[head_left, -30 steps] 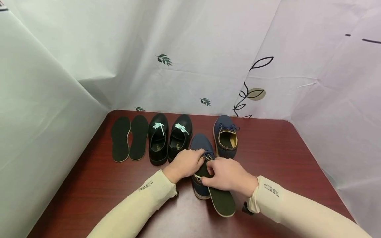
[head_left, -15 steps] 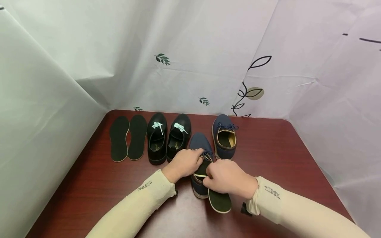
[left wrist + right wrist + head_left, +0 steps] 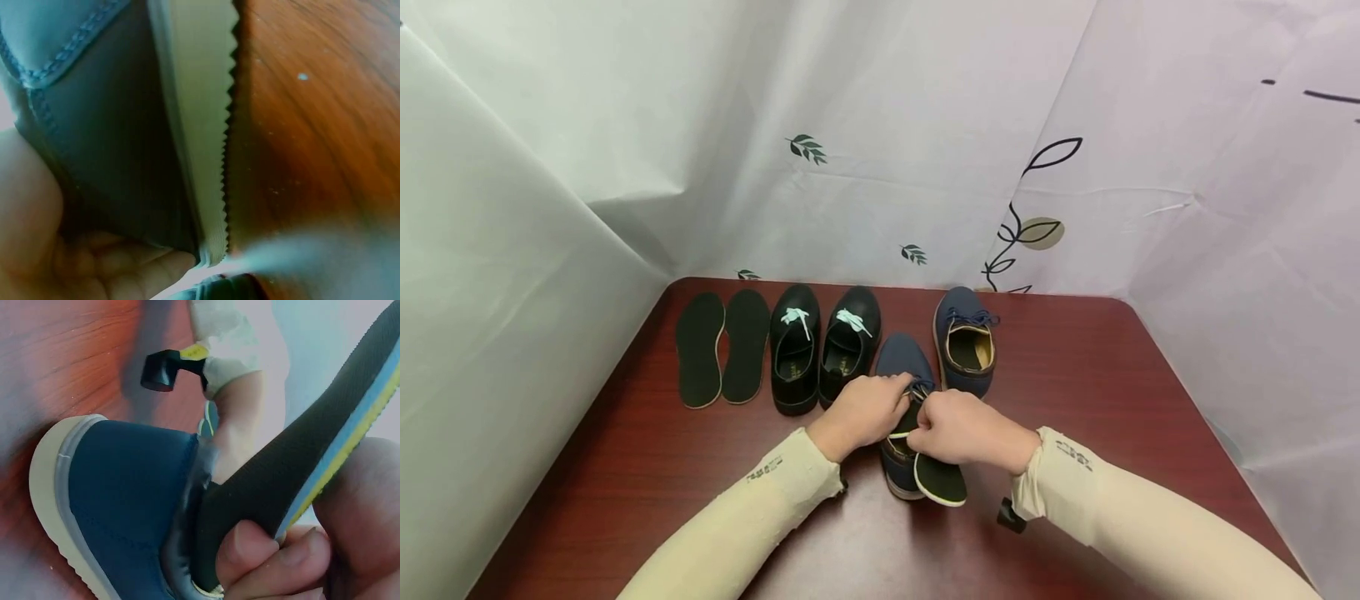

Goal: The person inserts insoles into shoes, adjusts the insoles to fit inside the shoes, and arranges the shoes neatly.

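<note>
Two hands share one shoe in the head view: your left hand (image 3: 863, 410) grips the navy-blue laced shoe (image 3: 901, 357), while your right hand (image 3: 958, 427) pinches a flat black insole (image 3: 942, 481), one end inside the shoe. Should your left slacken, the shoe could slide on the glossy red-brown wooden table (image 3: 1097, 400), before white leaf-printed cloth walls (image 3: 880, 92). Left wrist view: your fingers (image 3: 150, 273) curl against the shoe's side, wood grain beyond. Right wrist view: the insole juts steeply from the collar (image 3: 181, 534); forcing it might crease it.
</note>
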The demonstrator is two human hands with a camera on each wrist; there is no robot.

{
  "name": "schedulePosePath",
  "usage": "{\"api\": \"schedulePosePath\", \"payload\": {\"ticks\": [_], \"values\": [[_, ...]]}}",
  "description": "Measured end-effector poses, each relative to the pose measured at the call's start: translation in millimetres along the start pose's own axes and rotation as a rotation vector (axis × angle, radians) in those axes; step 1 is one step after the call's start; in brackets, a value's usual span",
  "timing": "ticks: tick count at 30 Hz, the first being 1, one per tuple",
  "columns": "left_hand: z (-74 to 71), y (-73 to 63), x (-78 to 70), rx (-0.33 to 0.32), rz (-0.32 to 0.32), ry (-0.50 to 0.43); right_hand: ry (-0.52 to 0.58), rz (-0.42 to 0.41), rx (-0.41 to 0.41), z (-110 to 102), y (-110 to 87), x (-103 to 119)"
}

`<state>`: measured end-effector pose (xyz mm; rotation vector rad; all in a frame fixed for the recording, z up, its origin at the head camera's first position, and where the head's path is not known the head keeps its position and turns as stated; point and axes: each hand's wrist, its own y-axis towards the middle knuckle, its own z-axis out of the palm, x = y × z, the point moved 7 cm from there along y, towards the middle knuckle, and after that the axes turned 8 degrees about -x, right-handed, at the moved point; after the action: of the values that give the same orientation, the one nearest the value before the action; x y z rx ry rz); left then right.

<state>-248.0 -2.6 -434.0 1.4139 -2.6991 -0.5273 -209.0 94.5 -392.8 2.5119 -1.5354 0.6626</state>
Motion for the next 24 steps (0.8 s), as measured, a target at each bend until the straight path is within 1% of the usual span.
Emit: {"api": "schedulePosePath", "payload": {"ticks": [4, 7, 11, 16, 19, 24], "values": [[0.3, -2.0, -1.1, -0.038, 0.024, -0.004, 0.002, 0.024, 0.039, 0, 0.1, -1], [0.2, -3.0, -2.0, -0.058, 0.033, -0.006, -0.006, 0.026, 0.031, 0, -0.3, 0], [-2.0, -5.8, -1.4, -0.086, 0.036, -0.006, -0.02, 0.018, -0.028, 3, 1.2, 1], [-4.6, -6.1, -0.1, -0.117, 0.025, -0.039, -0.075, -0.02, -0.12, 8, 6.9, 0], [-3.8, -5.6, 0.8, -0.106, 0.008, -0.058, -0.151, -0.037, -0.155, 10, 8.7, 2], [-1.2, -5.3, 3.6, -0.064, -0.031, -0.094, -0.39, -0.038, -0.231, 9, 2.6, 10]]}}
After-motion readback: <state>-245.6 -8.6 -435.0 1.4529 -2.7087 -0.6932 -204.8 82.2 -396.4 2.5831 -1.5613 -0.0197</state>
